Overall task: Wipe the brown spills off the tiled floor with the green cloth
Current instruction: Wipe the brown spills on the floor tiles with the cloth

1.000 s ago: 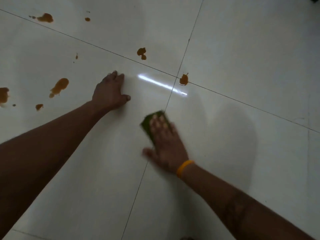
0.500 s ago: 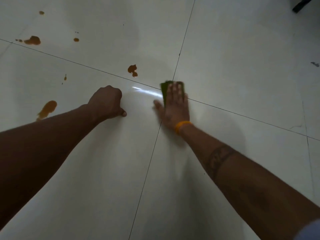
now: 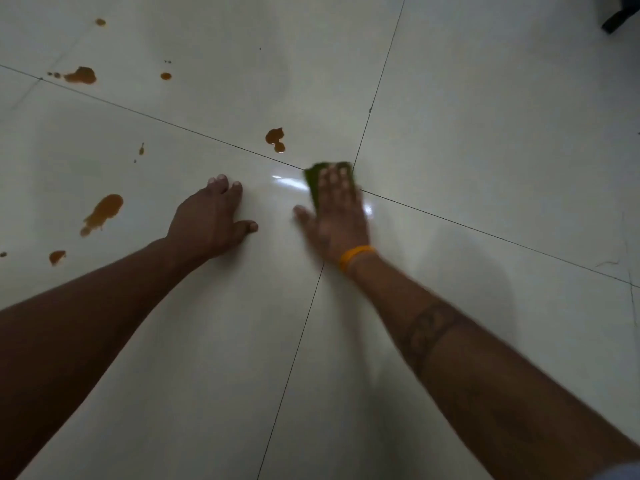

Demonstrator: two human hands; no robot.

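My right hand (image 3: 337, 216) lies flat on the green cloth (image 3: 313, 180), pressing it onto the white tiled floor (image 3: 485, 133) right at the crossing of the tile joints. The cloth shows only past my fingertips and to their left. My left hand (image 3: 211, 221) rests palm-down on the tile to the left, fingers spread, holding nothing. A brown spill (image 3: 276, 139) sits just beyond and left of the cloth. A longer spill (image 3: 104, 211) and a small one (image 3: 57, 256) lie left of my left hand. Further spills (image 3: 81, 76) dot the far left tile.
A wet streak (image 3: 289, 181) glints between my hands. A dark object (image 3: 620, 15) pokes in at the top right corner. An orange band (image 3: 355, 256) circles my right wrist.
My right hand pushed the cloth forward from near me to the joint crossing, over the spill that lay there, which no longer shows. My left hand opened from a fist to flat.
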